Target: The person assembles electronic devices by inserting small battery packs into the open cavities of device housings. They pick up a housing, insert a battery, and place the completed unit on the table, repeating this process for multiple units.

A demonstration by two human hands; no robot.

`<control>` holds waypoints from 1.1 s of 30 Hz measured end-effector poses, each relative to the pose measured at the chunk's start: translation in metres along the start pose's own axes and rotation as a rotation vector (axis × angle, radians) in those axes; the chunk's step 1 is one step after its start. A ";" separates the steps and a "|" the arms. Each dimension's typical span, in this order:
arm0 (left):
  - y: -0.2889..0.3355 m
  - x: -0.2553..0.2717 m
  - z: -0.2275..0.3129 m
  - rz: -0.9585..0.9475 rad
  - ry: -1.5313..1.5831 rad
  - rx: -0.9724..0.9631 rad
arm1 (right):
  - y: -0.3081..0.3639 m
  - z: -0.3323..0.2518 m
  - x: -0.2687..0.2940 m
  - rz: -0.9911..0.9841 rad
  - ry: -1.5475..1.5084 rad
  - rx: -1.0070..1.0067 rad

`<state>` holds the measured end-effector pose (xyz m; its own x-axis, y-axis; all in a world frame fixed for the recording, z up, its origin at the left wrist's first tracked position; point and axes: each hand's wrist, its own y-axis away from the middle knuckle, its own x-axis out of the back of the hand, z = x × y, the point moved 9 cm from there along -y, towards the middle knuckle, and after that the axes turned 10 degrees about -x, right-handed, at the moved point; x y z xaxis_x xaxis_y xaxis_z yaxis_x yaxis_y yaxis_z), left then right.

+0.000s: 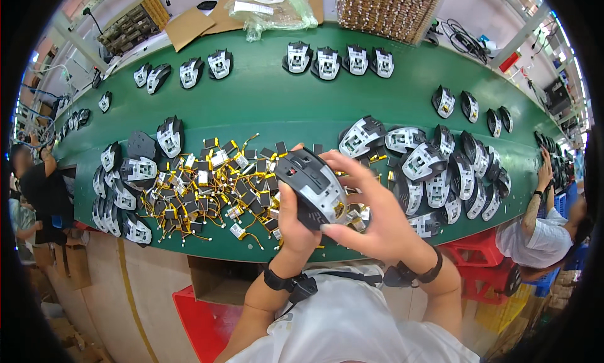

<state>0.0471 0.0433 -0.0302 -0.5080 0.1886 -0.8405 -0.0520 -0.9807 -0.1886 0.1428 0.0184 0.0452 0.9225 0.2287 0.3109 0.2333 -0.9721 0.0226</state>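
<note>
**Black-and-grey mouse body (pixel 308 180) held up between your two hands, above the tabletop (pixel 251 105)**

The tabletop before you is green and long, curving at the lens rim. At the far right a co-worker (pixel 535 240) in a pale shirt sits beside it, hands near a row of dark pieces.

To your right: a crowded cluster of mouse shells (pixel 423 161), black and light grey, some overlapping. In the middle: a loose heap of battery packs (pixel 195 193), dark and silvery, with yellow tape and thin leads. To your left: a smaller shell group (pixel 138 169). On the far side stands a brown stack (pixel 387 13), with a row of four shells (pixel 327 62) nearer you.

Your right hand (pixel 384 221) comes in from the right, its fingers (pixel 352 168) over the far side of the mouse body and its thumb against the near end. Your left hand (pixel 299 234) supports the left side, thumb along the casing. Both sets of fingers are grasping the piece, which is tilted and in front of the heap in view. Smallest noted: a red part (pixel 290 171) near its upper left end.
</note>
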 end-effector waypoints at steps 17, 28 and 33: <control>-0.011 0.010 0.023 -0.123 -0.519 0.027 | -0.145 0.200 0.278 0.382 1.079 -0.568; -0.015 0.025 0.070 -0.090 -0.556 -0.061 | -0.278 0.185 0.284 0.191 1.057 -0.613; -0.012 0.044 0.074 -0.029 -0.569 -0.074 | -0.293 0.210 0.261 0.310 1.105 -0.810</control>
<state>-0.0381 0.0591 -0.0279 -0.8911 0.1379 -0.4323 -0.0234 -0.9654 -0.2597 0.3797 0.3738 -0.0800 0.1001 0.2117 0.9722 -0.5215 -0.8210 0.2325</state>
